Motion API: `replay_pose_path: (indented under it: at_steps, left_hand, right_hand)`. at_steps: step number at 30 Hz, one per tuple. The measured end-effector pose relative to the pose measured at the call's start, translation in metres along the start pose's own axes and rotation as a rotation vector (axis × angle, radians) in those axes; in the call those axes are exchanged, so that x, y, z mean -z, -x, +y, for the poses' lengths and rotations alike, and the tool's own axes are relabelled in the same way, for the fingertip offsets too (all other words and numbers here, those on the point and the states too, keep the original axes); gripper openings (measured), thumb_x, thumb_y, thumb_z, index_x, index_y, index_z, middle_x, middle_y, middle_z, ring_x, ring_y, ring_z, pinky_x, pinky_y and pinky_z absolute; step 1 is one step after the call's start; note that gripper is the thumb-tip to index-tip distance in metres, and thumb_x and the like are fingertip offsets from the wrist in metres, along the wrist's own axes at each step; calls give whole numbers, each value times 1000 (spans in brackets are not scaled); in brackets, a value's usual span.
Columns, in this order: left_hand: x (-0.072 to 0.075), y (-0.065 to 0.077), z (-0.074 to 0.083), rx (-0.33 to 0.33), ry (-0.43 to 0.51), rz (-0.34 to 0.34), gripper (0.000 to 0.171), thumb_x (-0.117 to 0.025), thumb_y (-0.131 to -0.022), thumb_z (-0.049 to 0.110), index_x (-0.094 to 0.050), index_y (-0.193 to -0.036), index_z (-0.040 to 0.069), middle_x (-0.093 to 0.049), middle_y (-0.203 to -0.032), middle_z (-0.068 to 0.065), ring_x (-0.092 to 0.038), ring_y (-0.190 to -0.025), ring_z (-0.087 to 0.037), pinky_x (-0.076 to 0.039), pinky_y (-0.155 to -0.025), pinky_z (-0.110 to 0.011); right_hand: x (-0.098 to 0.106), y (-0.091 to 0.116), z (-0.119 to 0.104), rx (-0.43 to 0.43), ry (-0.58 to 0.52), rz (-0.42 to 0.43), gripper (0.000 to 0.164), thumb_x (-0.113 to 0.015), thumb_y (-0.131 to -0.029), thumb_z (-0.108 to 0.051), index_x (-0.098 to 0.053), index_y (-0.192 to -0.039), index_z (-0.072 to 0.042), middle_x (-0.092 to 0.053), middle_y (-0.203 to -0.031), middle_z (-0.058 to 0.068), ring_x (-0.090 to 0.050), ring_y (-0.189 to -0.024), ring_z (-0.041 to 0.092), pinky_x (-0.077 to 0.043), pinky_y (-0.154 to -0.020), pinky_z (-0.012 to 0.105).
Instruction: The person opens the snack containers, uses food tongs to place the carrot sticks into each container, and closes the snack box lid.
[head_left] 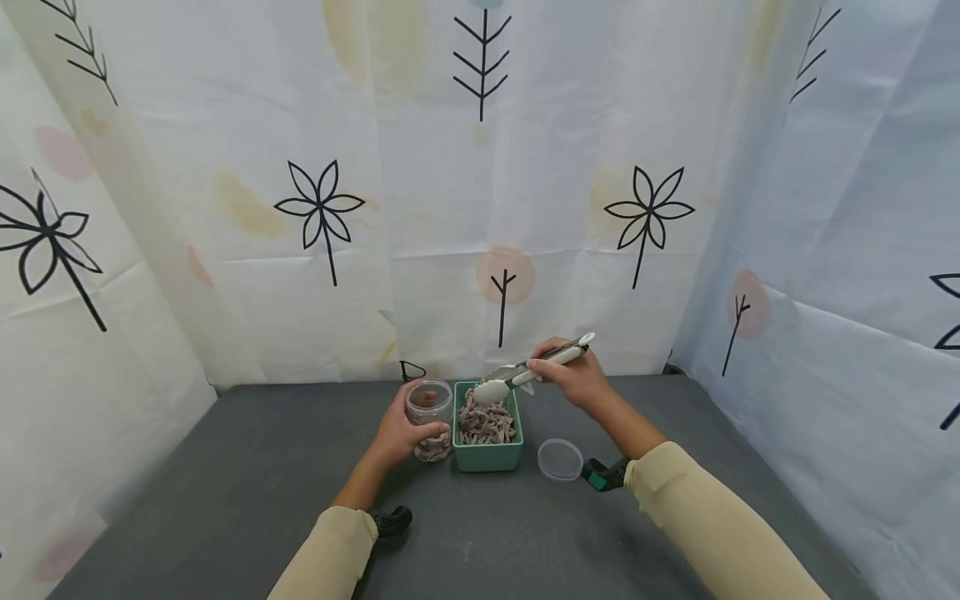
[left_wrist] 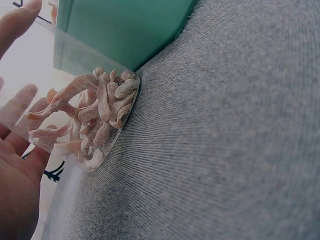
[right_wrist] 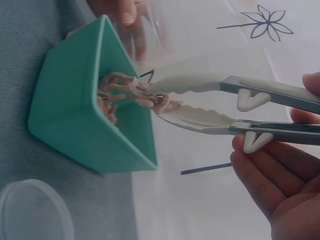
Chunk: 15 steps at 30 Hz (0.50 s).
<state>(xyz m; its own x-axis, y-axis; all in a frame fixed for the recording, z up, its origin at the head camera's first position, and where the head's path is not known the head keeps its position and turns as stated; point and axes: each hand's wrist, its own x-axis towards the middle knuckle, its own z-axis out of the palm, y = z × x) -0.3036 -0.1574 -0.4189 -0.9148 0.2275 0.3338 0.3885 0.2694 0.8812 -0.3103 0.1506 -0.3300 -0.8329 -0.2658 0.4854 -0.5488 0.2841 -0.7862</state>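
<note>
My left hand (head_left: 396, 432) grips a clear jar (head_left: 430, 397) with no lid on it, standing on the table. Pale, dusty dried strips (left_wrist: 92, 115) lie in the jar's bottom. Right beside the jar is a green rectangular container (head_left: 487, 458) with more of these strips (head_left: 483, 425) heaped inside. In my right hand (head_left: 576, 382) I hold white and grey kitchen tongs (head_left: 531, 373), angled down to the left over the container. In the right wrist view, the tips of the tongs (right_wrist: 200, 117) have several strips between them at the container's rim.
A round clear lid (head_left: 560, 460) lies flat on the dark grey table (head_left: 465, 542), right of the green container. White cloth (head_left: 420, 308) printed with plants hangs behind the table and along both sides.
</note>
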Motion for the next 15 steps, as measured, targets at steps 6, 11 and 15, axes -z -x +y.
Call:
replay_pose_path:
  at_steps: [6,11,15]
  left_hand:
    - [0,0,-1,9,14,-6,87,-81,-79,6,-29,-149,0,-49,-136,-28,-52,-118,-38,-48,-87,-44]
    - [0,0,0,13,14,1,86,-81,-79,6,-30,-148,2,-49,-135,-28,-53,-118,-38,-48,-88,-44]
    - [-1,0,0,13,12,6,85,-81,-79,6,-31,-148,3,-50,-135,-27,-53,-117,-38,-46,-90,-46]
  right_hand:
    - [6,3,-36,40,4,1,12,-67,-89,1,-65,-95,11,-63,-85,20,-60,-72,31,-50,-66,36]
    - [9,1,-46,88,6,14,11,-65,-90,1,-65,-95,12,-63,-80,25,-56,-69,35,-45,-62,31]
    - [9,-2,-52,104,13,24,11,-64,-91,1,-66,-95,10,-63,-82,26,-58,-71,35,-47,-64,31]
